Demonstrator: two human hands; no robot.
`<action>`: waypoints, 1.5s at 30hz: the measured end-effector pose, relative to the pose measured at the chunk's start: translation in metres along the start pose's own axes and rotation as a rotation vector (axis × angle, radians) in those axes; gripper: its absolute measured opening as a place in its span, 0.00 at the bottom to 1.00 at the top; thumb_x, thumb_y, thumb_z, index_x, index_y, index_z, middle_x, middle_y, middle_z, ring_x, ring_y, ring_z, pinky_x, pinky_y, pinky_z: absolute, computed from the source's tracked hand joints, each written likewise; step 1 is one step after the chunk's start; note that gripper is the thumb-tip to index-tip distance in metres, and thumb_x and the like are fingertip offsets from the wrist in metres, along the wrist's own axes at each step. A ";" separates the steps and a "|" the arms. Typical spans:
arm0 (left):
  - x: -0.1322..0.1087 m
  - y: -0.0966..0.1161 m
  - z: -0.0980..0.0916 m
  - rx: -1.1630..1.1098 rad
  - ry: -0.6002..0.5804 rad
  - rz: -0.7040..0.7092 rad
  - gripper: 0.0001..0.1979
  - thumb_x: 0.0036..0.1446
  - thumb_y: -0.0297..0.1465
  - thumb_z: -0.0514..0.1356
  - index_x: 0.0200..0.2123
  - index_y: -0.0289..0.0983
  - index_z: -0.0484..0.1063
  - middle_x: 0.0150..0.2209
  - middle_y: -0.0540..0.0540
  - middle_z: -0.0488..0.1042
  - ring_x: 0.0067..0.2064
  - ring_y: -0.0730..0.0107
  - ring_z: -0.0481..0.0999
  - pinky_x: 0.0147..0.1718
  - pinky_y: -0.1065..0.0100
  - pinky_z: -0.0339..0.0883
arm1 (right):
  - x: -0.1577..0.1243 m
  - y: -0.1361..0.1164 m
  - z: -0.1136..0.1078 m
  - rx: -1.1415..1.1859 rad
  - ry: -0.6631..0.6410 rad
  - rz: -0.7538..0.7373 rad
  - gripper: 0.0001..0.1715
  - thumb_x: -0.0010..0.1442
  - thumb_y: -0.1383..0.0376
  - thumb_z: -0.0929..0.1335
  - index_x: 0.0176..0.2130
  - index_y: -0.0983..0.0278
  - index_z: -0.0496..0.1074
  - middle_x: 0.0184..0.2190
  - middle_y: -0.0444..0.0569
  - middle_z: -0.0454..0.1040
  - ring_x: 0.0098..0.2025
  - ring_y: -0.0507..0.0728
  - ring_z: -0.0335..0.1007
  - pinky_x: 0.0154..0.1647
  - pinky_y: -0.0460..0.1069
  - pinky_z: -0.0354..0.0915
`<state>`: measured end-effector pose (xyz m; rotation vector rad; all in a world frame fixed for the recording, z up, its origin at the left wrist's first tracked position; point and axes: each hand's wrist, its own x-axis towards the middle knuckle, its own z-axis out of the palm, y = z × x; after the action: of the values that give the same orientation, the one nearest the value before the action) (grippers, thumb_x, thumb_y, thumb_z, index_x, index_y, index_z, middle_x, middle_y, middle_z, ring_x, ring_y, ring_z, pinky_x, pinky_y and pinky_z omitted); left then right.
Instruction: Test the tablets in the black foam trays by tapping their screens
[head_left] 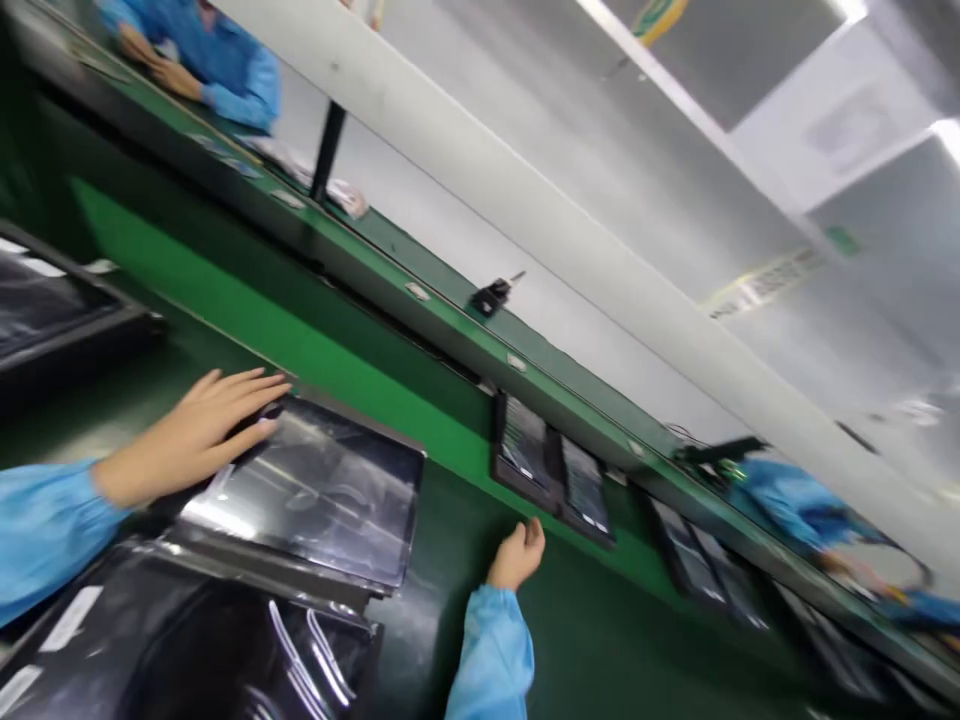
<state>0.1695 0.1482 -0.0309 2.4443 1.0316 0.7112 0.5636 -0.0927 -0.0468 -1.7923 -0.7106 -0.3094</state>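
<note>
My left hand [199,435] lies with its fingers stretched out over the left edge of a glossy dark flat screen panel [322,490], its thumb resting on the surface. The panel sits in or on a dark tray and reflects the lights. Just below it is a larger black tray [187,640] covered in shiny plastic film with white labels. To the right of the panel, my right hand [517,555] hovers over the green bench, its fingers curled in and nothing visible in them. Motion blur softens the picture.
Dark trays with screens [525,440] lean along the green ledge [420,310], continuing to the right. Another film-covered black tray [60,310] stands at left. A small black tool [491,297] lies on the ledge. Co-workers in blue sleeves [247,85] sit across.
</note>
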 end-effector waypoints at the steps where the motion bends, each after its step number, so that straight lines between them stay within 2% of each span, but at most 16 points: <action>1: 0.003 -0.011 -0.001 -0.018 -0.016 -0.015 0.26 0.69 0.47 0.46 0.64 0.46 0.64 0.66 0.45 0.66 0.69 0.47 0.60 0.68 0.35 0.44 | -0.012 0.007 0.013 0.024 -0.031 0.037 0.18 0.69 0.55 0.66 0.52 0.64 0.72 0.50 0.52 0.76 0.50 0.61 0.76 0.49 0.57 0.74; 3: 0.016 -0.025 0.002 -0.035 -0.054 -0.033 0.26 0.68 0.48 0.47 0.61 0.42 0.68 0.66 0.41 0.66 0.68 0.45 0.61 0.66 0.32 0.45 | -0.040 0.012 0.024 0.050 -0.116 0.110 0.19 0.68 0.53 0.67 0.49 0.63 0.75 0.49 0.54 0.79 0.52 0.63 0.77 0.50 0.56 0.74; 5: 0.031 -0.031 0.008 -0.049 -0.064 -0.024 0.26 0.68 0.49 0.47 0.56 0.41 0.71 0.65 0.39 0.67 0.67 0.47 0.63 0.66 0.35 0.48 | -0.067 0.002 0.019 0.055 -0.225 0.162 0.21 0.66 0.52 0.67 0.49 0.64 0.77 0.52 0.55 0.79 0.57 0.66 0.75 0.56 0.58 0.72; 7: 0.040 -0.030 0.012 -0.084 -0.074 0.005 0.27 0.68 0.50 0.46 0.56 0.40 0.72 0.65 0.39 0.67 0.68 0.51 0.62 0.67 0.42 0.51 | -0.088 -0.023 0.009 0.059 -0.320 0.186 0.21 0.66 0.53 0.67 0.51 0.64 0.76 0.57 0.57 0.77 0.61 0.67 0.71 0.63 0.63 0.66; 9: 0.044 -0.029 0.013 -0.125 -0.091 0.033 0.28 0.68 0.50 0.46 0.57 0.40 0.71 0.65 0.40 0.66 0.69 0.54 0.60 0.68 0.48 0.53 | -0.099 -0.062 0.001 0.071 -0.404 0.145 0.18 0.68 0.56 0.65 0.51 0.63 0.76 0.60 0.57 0.74 0.64 0.67 0.69 0.65 0.66 0.63; 11: 0.046 -0.030 0.012 -0.158 -0.113 0.043 0.27 0.67 0.50 0.47 0.57 0.40 0.71 0.66 0.39 0.64 0.70 0.54 0.58 0.68 0.49 0.52 | -0.106 -0.105 0.001 0.075 -0.534 0.013 0.15 0.70 0.59 0.64 0.51 0.60 0.75 0.61 0.54 0.73 0.65 0.65 0.67 0.66 0.67 0.63; 14: 0.049 -0.035 0.009 -0.185 -0.148 0.044 0.25 0.66 0.49 0.50 0.54 0.39 0.72 0.68 0.37 0.61 0.72 0.50 0.53 0.69 0.46 0.49 | -0.121 -0.164 0.016 0.030 -0.923 -0.257 0.15 0.70 0.64 0.64 0.54 0.55 0.74 0.65 0.51 0.69 0.71 0.65 0.57 0.67 0.70 0.60; 16: 0.053 -0.039 0.008 -0.192 -0.173 0.050 0.23 0.65 0.48 0.53 0.53 0.39 0.73 0.69 0.36 0.58 0.73 0.47 0.49 0.69 0.44 0.46 | -0.136 -0.191 0.033 -0.047 -1.156 -0.441 0.18 0.69 0.64 0.65 0.57 0.57 0.72 0.69 0.51 0.62 0.74 0.68 0.47 0.68 0.75 0.54; 19: 0.059 -0.044 0.005 -0.207 -0.230 0.078 0.21 0.65 0.45 0.56 0.52 0.39 0.72 0.71 0.36 0.55 0.74 0.47 0.44 0.69 0.44 0.43 | -0.156 -0.215 0.060 -0.156 -1.320 -0.624 0.23 0.68 0.62 0.66 0.60 0.64 0.68 0.72 0.56 0.55 0.75 0.74 0.38 0.66 0.82 0.48; 26: 0.066 -0.047 0.005 -0.245 -0.279 0.130 0.18 0.66 0.42 0.53 0.52 0.38 0.70 0.71 0.36 0.55 0.75 0.53 0.41 0.71 0.48 0.42 | -0.170 -0.237 0.097 -0.221 -1.358 -0.696 0.25 0.65 0.55 0.69 0.54 0.69 0.70 0.72 0.63 0.53 0.76 0.77 0.34 0.66 0.81 0.49; 32: 0.063 -0.048 0.007 -0.269 -0.263 0.149 0.21 0.65 0.44 0.51 0.53 0.38 0.70 0.70 0.37 0.56 0.74 0.50 0.43 0.70 0.45 0.42 | -0.174 -0.245 0.098 -0.278 -1.359 -0.681 0.26 0.66 0.52 0.68 0.53 0.70 0.70 0.71 0.64 0.54 0.76 0.76 0.34 0.67 0.79 0.50; 35: 0.058 -0.051 0.008 -0.280 -0.250 0.148 0.25 0.65 0.47 0.50 0.53 0.36 0.71 0.69 0.34 0.57 0.74 0.45 0.45 0.70 0.42 0.41 | -0.165 -0.232 0.076 -0.308 -1.346 -0.633 0.24 0.67 0.53 0.68 0.53 0.67 0.71 0.72 0.61 0.54 0.76 0.74 0.33 0.69 0.78 0.49; 38: 0.057 -0.054 0.010 -0.202 -0.237 0.154 0.29 0.64 0.51 0.47 0.54 0.38 0.71 0.69 0.37 0.57 0.73 0.46 0.46 0.70 0.44 0.43 | -0.150 -0.206 0.035 -0.344 -1.256 -0.487 0.21 0.66 0.54 0.69 0.52 0.64 0.71 0.72 0.59 0.54 0.77 0.71 0.32 0.69 0.74 0.52; 40: 0.056 -0.052 0.007 -0.110 -0.231 0.179 0.30 0.66 0.52 0.43 0.55 0.39 0.71 0.69 0.40 0.57 0.73 0.44 0.46 0.69 0.39 0.43 | -0.142 -0.187 0.004 -0.366 -1.179 -0.370 0.20 0.66 0.55 0.69 0.52 0.64 0.71 0.72 0.60 0.54 0.77 0.70 0.33 0.69 0.72 0.54; 43: 0.051 -0.033 0.000 0.060 -0.212 0.266 0.31 0.69 0.48 0.39 0.56 0.34 0.71 0.70 0.36 0.55 0.73 0.37 0.43 0.66 0.29 0.36 | -0.138 -0.166 -0.030 -0.385 -1.118 -0.248 0.24 0.66 0.54 0.69 0.56 0.63 0.70 0.72 0.60 0.53 0.77 0.70 0.33 0.70 0.72 0.53; 45: 0.045 -0.011 -0.002 0.121 -0.199 0.369 0.30 0.70 0.46 0.40 0.57 0.32 0.70 0.70 0.34 0.55 0.73 0.37 0.42 0.65 0.28 0.29 | -0.139 -0.159 -0.041 -0.387 -1.107 -0.214 0.26 0.66 0.54 0.69 0.59 0.61 0.68 0.73 0.58 0.51 0.77 0.69 0.32 0.70 0.72 0.52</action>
<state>0.1892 0.1887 -0.0213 2.7801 0.5686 0.5107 0.3638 -0.1439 0.0156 -2.2046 -1.7028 0.5049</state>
